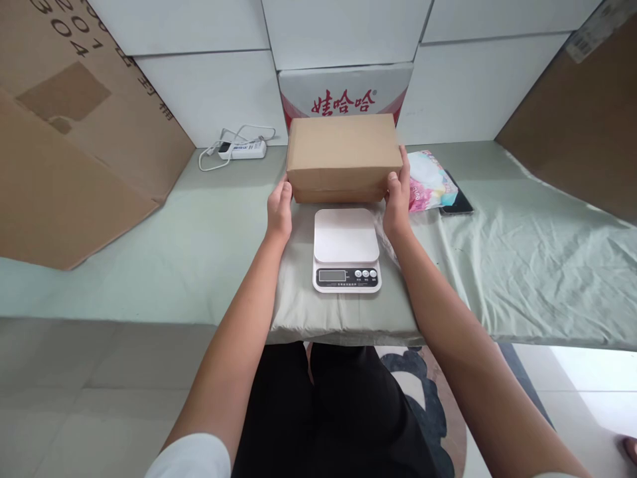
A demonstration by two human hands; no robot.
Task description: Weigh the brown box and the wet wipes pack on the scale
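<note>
A plain brown cardboard box [343, 149] is held between my two hands, just behind the scale. My left hand [279, 207] grips its left side, with the thumb toward the front corner. On the opposite side, my right hand [398, 199] presses the box's right end, its thumb on the front face. Whether the box rests on the cloth or hangs slightly above it, I cannot tell. In front of it lies a white digital kitchen scale [346, 239] with a bare platform, a blank-looking display and several buttons.
A pink and white plastic packet [430, 182] partly covers a dark phone [458, 199] on the right. Behind left lies a white power strip [243, 149] with its cable. Large cardboard panels [74, 179] flank the green cloth [199, 252]. A printed carton [343, 93] stands behind the box.
</note>
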